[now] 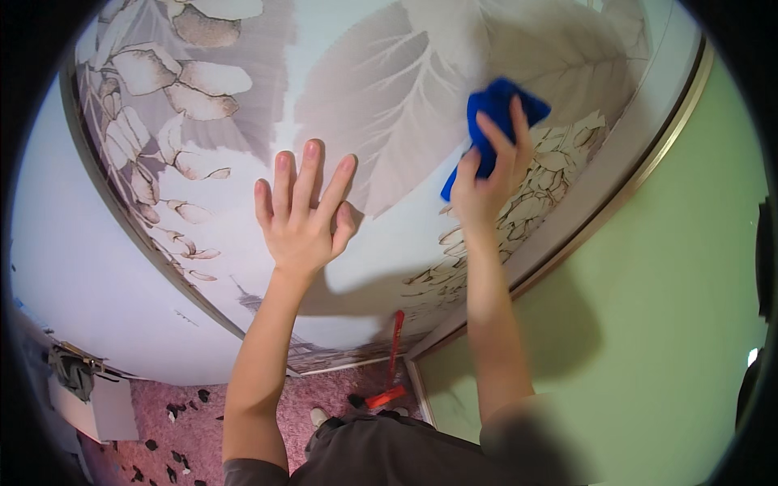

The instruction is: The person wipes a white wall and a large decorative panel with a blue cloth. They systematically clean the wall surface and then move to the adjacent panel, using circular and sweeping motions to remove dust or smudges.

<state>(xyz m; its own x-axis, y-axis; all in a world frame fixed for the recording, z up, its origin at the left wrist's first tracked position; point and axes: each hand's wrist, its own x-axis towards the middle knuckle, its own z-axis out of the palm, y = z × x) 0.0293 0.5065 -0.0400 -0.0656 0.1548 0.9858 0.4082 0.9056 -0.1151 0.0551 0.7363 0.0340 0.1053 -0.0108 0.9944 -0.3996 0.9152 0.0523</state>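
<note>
A large upright panel (389, 243) printed with pale leaves and winged seeds stands before me, framed along both sides. Flat against its middle rests my left hand (307, 212), fingers spread and holding nothing. Higher and to the right, my right hand (495, 164) grips a blue cloth (499, 112) and presses it on the panel near a grey leaf print. The cloth is bunched, with a corner sticking out below the fingers. My right hand is slightly blurred.
A red long-handled broom or squeegee (395, 358) leans at the panel's foot. Dark scraps lie on the pink carpet (200, 449). At lower left a dark bag sits on a white box (100, 410). A green wall (656, 273) adjoins the frame on the right.
</note>
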